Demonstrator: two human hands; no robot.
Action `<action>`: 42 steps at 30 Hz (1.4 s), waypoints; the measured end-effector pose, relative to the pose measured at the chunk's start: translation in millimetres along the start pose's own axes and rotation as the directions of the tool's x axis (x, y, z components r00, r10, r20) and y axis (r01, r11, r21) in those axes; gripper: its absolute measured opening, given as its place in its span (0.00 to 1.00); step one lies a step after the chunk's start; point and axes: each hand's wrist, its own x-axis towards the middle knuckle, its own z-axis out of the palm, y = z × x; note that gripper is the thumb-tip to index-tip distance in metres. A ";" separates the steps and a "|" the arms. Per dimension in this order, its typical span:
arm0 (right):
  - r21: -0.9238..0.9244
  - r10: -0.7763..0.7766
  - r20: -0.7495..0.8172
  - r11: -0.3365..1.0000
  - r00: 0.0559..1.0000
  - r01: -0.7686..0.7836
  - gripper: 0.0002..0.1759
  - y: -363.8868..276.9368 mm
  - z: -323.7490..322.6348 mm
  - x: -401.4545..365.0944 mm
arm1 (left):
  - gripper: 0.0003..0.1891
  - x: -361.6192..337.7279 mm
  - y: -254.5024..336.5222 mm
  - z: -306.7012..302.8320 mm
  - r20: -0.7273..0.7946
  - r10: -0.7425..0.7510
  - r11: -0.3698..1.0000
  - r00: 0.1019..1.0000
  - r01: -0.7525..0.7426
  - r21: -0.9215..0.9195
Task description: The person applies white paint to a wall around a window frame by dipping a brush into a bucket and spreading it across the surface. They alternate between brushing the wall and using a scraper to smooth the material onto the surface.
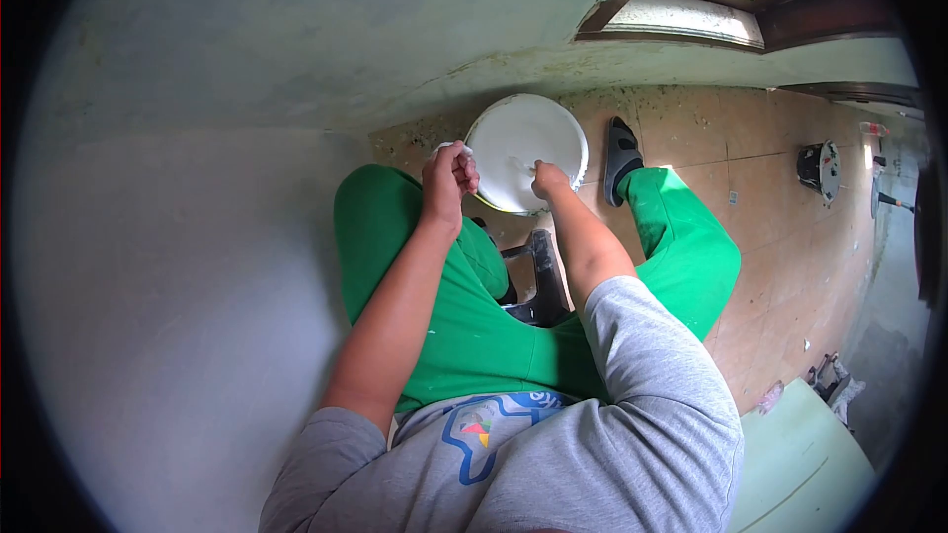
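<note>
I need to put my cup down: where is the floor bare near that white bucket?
Bare brown floor tiles lie between the black sandal and the round black-and-white object near the wall. Crowded: the round white bucket, where left hand, clutching a white lump, and right hand meet between the green trouser legs.

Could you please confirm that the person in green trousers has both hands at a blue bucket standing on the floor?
Not quite: the bucket is white, not blue, as the head view shows. The rest stands: the person in green trousers has the left hand and the right hand at the bucket, which stands on the floor.
</note>
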 end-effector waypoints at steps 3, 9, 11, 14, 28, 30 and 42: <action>0.012 0.018 0.029 1.000 0.999 -0.019 0.23 -1.8 -3.1 1.0 | 0.13 -1.1 -0.1 -2.3 0.003 0.011 1.000 1.000 -0.011 0.000; -0.033 0.047 0.079 0.998 0.996 -0.045 0.23 -1.2 -10.7 -1.4 | 0.13 -2.2 2.0 -0.9 0.001 0.007 1.000 1.000 -0.007 -0.004; -0.045 0.051 0.096 0.998 0.994 -0.047 0.23 -2.7 -13.1 -3.0 | 0.13 -2.7 3.1 0.0 0.004 0.006 1.000 1.000 -0.006 0.001; -0.071 0.050 0.121 0.997 0.991 -0.042 0.23 -6.3 -18.2 -6.9 | 0.14 -2.2 2.4 -1.1 0.014 0.003 1.000 1.000 -0.003 0.021; -0.027 -0.002 0.055 1.000 0.998 0.004 0.23 -5.3 -33.2 -5.0 | 0.14 -0.4 0.3 -8.2 0.038 0.022 1.000 0.999 -0.023 0.012; 0.082 0.044 0.166 0.995 0.985 -0.058 0.24 -2.2 -61.4 -18.0 | 0.13 1.1 -0.6 -11.1 -0.016 0.005 0.998 1.000 -0.006 -0.069; 0.978 -0.321 0.012 0.203 0.947 0.056 0.14 47.4 -273.5 -277.2 | 0.14 -39.8 50.1 -1.7 -0.011 0.108 0.988 0.994 -0.109 -0.105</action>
